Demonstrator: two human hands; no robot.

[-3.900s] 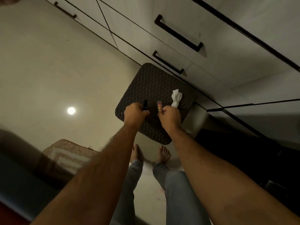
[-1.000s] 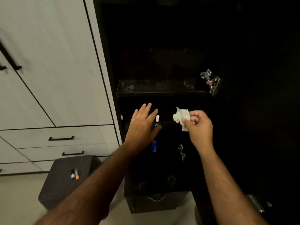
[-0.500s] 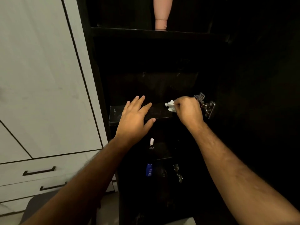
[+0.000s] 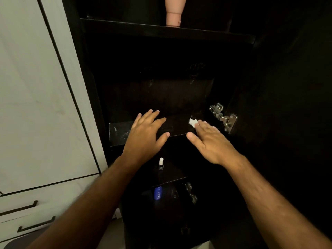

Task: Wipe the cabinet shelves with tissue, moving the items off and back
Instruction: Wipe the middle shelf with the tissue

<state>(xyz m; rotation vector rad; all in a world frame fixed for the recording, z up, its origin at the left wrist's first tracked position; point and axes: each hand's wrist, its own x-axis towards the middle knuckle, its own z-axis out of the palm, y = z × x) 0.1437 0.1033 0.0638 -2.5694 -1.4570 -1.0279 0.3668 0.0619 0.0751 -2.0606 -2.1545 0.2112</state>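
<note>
A dark open cabinet fills the head view, with a dusty dark shelf (image 4: 118,132) at hand height. My right hand (image 4: 210,141) lies flat with straight fingers on a white tissue (image 4: 192,121), pressing it onto the shelf near the right end. My left hand (image 4: 147,133) hovers open over the shelf's front edge, fingers spread. A small dark bottle with a white cap (image 4: 161,164) stands on the shelf below. A blue bottle (image 4: 158,193) stands one shelf further down.
A pink bottle (image 4: 173,15) stands on the upper shelf (image 4: 206,34). A metal hinge (image 4: 222,116) sticks out at the shelf's right end by the open dark door (image 4: 287,123). White cabinet doors and drawers with black handles (image 4: 19,207) are at left.
My right hand went from pinching the tissue to lying flat on it, further right along the shelf. My left hand stayed open above the shelf edge. The view is steady since half a second ago.
</note>
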